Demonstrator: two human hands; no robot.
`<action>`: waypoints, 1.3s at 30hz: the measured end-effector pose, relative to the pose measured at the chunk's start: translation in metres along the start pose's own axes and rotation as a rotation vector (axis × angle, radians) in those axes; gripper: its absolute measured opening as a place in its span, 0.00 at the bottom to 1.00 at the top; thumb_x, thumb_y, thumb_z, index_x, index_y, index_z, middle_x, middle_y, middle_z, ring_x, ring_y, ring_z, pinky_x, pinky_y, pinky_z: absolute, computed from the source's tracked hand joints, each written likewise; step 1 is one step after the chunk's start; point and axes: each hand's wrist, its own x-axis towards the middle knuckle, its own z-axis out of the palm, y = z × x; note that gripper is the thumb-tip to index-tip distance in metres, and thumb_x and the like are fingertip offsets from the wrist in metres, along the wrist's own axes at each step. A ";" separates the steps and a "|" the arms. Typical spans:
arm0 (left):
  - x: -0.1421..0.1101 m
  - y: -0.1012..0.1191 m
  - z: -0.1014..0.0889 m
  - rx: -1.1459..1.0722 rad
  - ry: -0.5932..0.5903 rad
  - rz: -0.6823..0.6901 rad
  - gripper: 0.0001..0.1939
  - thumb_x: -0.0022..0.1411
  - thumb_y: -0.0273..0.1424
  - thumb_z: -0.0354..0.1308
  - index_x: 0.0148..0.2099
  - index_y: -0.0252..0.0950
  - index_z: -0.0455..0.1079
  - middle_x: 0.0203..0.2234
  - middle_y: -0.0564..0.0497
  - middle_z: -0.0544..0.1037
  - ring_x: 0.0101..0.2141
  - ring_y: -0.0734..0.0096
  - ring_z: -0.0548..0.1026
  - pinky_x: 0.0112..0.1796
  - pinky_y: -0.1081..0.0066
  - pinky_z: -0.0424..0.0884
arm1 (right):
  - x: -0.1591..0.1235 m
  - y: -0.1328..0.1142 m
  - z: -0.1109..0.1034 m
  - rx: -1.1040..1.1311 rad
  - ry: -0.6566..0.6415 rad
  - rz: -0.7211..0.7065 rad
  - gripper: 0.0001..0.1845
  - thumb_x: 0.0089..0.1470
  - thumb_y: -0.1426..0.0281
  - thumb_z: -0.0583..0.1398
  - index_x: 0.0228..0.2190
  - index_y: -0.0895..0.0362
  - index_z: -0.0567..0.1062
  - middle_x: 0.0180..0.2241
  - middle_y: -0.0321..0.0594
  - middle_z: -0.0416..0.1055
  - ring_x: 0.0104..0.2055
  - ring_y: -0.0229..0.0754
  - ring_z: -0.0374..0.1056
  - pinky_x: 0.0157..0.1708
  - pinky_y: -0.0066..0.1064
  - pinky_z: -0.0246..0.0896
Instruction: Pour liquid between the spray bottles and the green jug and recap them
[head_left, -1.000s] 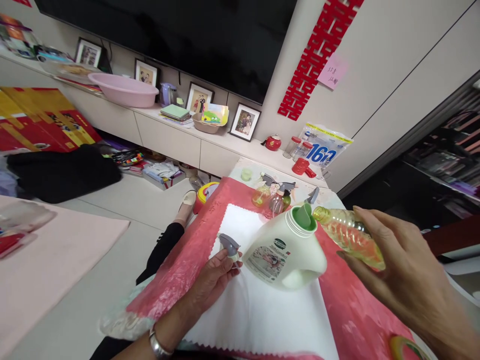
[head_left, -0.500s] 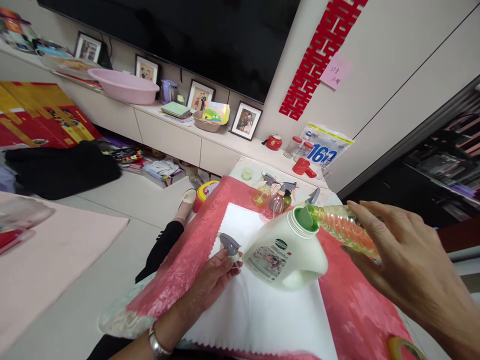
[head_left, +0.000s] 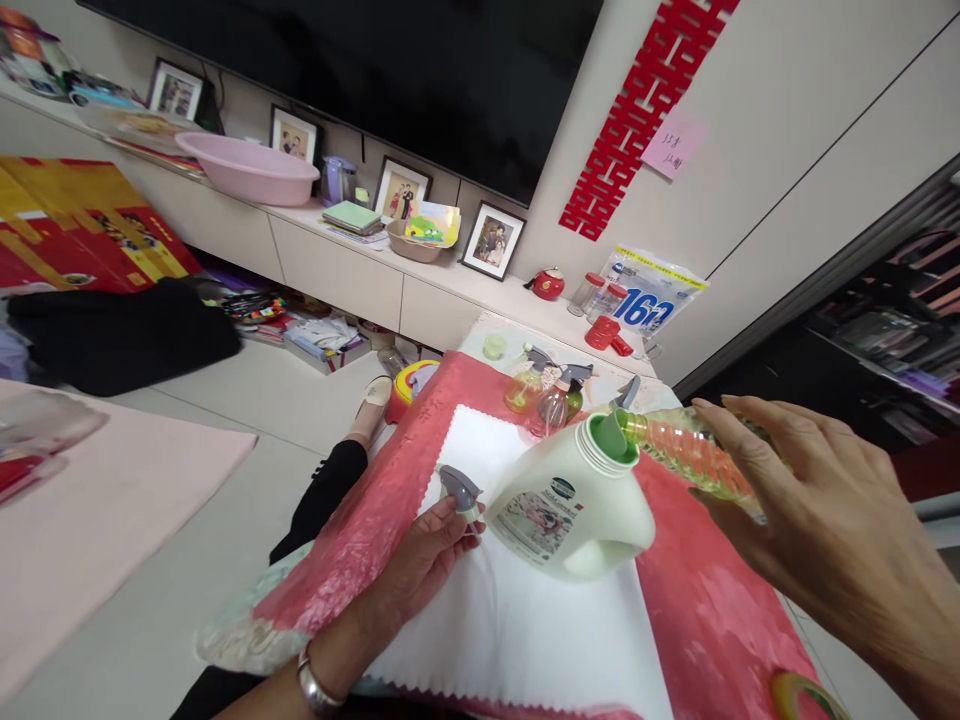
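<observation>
My right hand (head_left: pixel 817 530) is wrapped round a clear ribbed bottle (head_left: pixel 686 455) with orange-yellow liquid, tipped so its mouth meets the green spout of a white detergent jug (head_left: pixel 577 505). The jug stands tilted on a white cloth (head_left: pixel 517 630) over a pink table cover (head_left: pixel 352 540). My left hand (head_left: pixel 420 565) pinches a grey spray-trigger head (head_left: pixel 459 490) just left of the jug; its thin tube hangs below.
Three small spray bottles (head_left: pixel 551 395) stand beyond the jug. A tape roll (head_left: pixel 806 695) lies at the table's near right corner. A person's dark-trousered leg (head_left: pixel 322 490) stretches left of the table. A low cabinet (head_left: pixel 337 270) with photo frames and a pink basin (head_left: pixel 251 170) runs along the wall.
The clear bottle has tipped lower and its mouth has moved left to the jug's green spout. My left hand has kept the spray head in place.
</observation>
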 end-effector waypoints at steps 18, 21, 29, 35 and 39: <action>-0.001 -0.001 -0.001 0.011 0.001 0.002 0.23 0.49 0.35 0.76 0.47 0.35 0.78 0.44 0.46 0.78 0.37 0.72 0.76 0.40 0.71 0.70 | 0.005 -0.004 -0.004 -0.047 0.021 -0.010 0.24 0.67 0.61 0.47 0.61 0.54 0.62 0.57 0.46 0.62 0.54 0.58 0.63 0.46 0.48 0.62; 0.001 -0.002 -0.002 0.004 0.002 -0.004 0.25 0.47 0.36 0.77 0.47 0.35 0.79 0.43 0.47 0.78 0.36 0.73 0.76 0.40 0.71 0.70 | 0.005 -0.002 -0.004 -0.058 0.041 -0.014 0.24 0.67 0.61 0.47 0.60 0.53 0.62 0.57 0.44 0.62 0.53 0.57 0.63 0.45 0.48 0.63; 0.002 -0.002 -0.003 0.012 0.007 -0.003 0.25 0.45 0.37 0.78 0.46 0.36 0.79 0.43 0.47 0.78 0.37 0.71 0.76 0.40 0.72 0.70 | 0.006 -0.002 -0.004 -0.062 0.043 -0.023 0.23 0.68 0.61 0.46 0.60 0.53 0.62 0.57 0.44 0.63 0.54 0.56 0.64 0.45 0.47 0.63; 0.003 -0.003 -0.004 0.007 0.005 -0.001 0.25 0.46 0.37 0.77 0.47 0.36 0.79 0.43 0.47 0.78 0.37 0.72 0.76 0.39 0.72 0.70 | 0.008 -0.004 -0.006 -0.074 0.046 -0.018 0.23 0.68 0.63 0.46 0.60 0.53 0.62 0.56 0.44 0.63 0.54 0.56 0.64 0.45 0.47 0.63; 0.003 -0.003 -0.004 0.005 0.008 -0.002 0.26 0.45 0.37 0.78 0.47 0.36 0.79 0.43 0.47 0.78 0.37 0.71 0.76 0.39 0.72 0.70 | 0.009 -0.004 -0.006 -0.079 0.038 -0.019 0.22 0.68 0.63 0.46 0.60 0.52 0.61 0.57 0.44 0.63 0.54 0.56 0.64 0.46 0.47 0.63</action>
